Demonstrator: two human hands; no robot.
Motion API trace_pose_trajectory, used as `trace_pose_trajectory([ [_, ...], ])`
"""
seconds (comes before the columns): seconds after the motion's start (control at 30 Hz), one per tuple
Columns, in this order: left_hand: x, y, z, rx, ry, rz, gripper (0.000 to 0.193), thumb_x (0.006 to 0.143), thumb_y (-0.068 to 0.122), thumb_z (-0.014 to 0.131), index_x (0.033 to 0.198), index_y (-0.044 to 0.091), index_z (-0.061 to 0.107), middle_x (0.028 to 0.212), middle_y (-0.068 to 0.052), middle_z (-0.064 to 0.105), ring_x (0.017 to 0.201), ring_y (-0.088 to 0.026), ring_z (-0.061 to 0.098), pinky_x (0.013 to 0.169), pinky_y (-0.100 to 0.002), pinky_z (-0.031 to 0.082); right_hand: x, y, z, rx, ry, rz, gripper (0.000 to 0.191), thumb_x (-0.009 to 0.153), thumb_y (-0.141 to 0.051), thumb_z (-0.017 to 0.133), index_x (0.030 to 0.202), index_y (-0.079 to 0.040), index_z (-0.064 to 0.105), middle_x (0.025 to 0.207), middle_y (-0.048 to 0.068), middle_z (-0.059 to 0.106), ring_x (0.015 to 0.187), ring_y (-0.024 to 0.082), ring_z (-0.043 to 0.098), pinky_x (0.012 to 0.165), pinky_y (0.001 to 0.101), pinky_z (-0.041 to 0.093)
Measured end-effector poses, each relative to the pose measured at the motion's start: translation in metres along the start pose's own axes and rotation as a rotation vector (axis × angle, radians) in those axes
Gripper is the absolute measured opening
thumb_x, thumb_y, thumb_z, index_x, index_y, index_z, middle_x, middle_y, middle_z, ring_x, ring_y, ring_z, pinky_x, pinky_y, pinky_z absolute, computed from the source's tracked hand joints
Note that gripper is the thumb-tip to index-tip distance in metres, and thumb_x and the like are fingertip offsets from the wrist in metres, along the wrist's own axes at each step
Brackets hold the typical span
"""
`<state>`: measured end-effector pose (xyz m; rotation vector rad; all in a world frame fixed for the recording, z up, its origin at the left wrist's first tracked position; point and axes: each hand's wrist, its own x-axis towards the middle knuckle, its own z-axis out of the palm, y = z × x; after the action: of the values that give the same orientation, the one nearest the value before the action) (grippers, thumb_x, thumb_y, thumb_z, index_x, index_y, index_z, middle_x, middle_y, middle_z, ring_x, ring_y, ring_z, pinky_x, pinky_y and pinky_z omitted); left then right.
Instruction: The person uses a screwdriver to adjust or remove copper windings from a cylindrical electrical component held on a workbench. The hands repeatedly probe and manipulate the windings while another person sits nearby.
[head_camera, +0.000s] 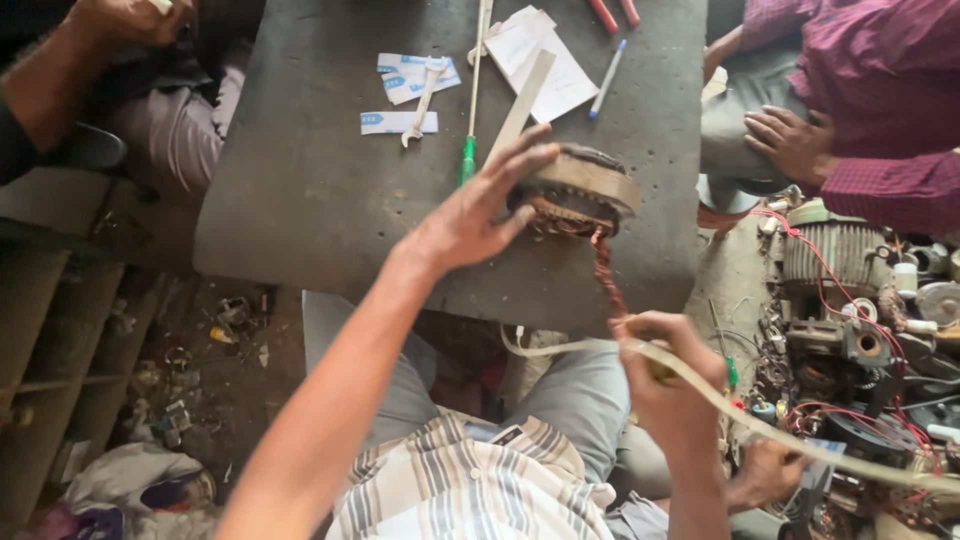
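Left hand: we see our left hand spread open, fingers stretched out, palm and fingertips pressed against the near side of the motor winding.
Motor winding: it is a round ring with copper coils showing under a pale band, and it sits tilted on the dark table, just right of our left fingertips and up and left of our right hand.
Twisted copper lead: the lead hangs from the underside of the winding and runs down to our right hand.
Right hand: our right hand is closed in a fist around the lower end of the lead and a pale tape strip.
Tape strip: it runs from left of our right fist, through it, and off to the lower right.
Beyond our left hand: a green-handled screwdriver, a wrench, paper slips and a pen lie on the table.
Right of our right hand: we see a heap of motor parts with red wires.
Other people: one person's hand rests on a knee at the upper right; another's arm shows at the upper left.
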<state>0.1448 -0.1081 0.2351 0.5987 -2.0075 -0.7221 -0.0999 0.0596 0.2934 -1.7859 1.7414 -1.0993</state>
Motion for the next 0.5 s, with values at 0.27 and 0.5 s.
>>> trace_pose_trajectory([
  [0.27,0.036,-0.009,-0.009,0.13,-0.085,0.016,0.085,0.081,-0.013,0.07,0.155,0.02,0.042,0.155,-0.011,0.051,0.147,-0.035,0.05,0.123,-0.04,0.046,0.047,0.016,-0.009,0.087,0.1,-0.119,0.023,0.104,-0.012,0.071,0.124,-0.001,0.069,0.114,0.013,0.073,0.098,0.018,0.068,0.082,0.0313,0.053],
  [0.5,0.065,0.01,-0.02,0.273,-0.267,0.008,0.087,0.077,-0.015,0.058,0.156,0.018,0.045,0.155,-0.02,0.047,0.137,-0.04,0.052,0.112,-0.041,0.048,0.07,0.015,0.027,-0.065,0.123,-0.201,0.034,0.098,-0.022,0.078,0.121,0.0,0.068,0.114,0.019,0.074,0.105,0.035,0.072,0.091,0.0421,0.054],
])
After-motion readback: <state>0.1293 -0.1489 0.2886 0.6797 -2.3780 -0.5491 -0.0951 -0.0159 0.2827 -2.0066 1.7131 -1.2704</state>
